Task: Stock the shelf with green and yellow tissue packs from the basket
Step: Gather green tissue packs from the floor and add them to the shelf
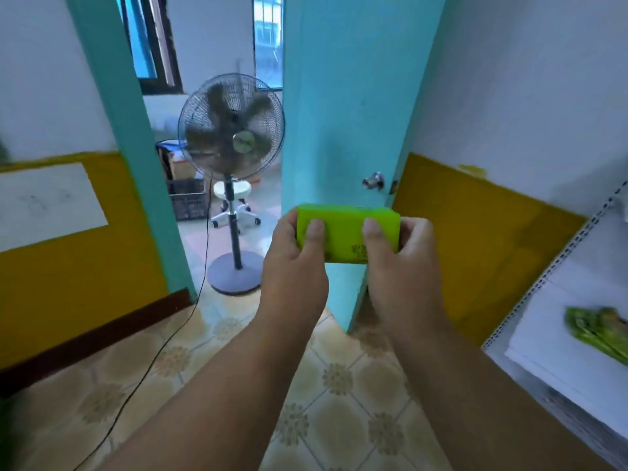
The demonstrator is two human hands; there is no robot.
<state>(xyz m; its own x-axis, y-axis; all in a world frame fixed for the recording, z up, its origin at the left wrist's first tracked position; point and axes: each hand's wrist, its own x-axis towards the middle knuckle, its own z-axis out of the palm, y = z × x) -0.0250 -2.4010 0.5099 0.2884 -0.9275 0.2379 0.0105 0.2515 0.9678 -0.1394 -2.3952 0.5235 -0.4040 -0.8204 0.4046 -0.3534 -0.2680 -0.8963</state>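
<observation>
Both hands, the left hand (292, 263) and right hand (401, 266), hold one green tissue pack (346, 232) in mid-air, fingers curled round its ends. The shelf (557, 321) stands to the right, apparently already bearing a blurred green pack (598, 334). Best to carry it level and set it flat beside that one.
</observation>
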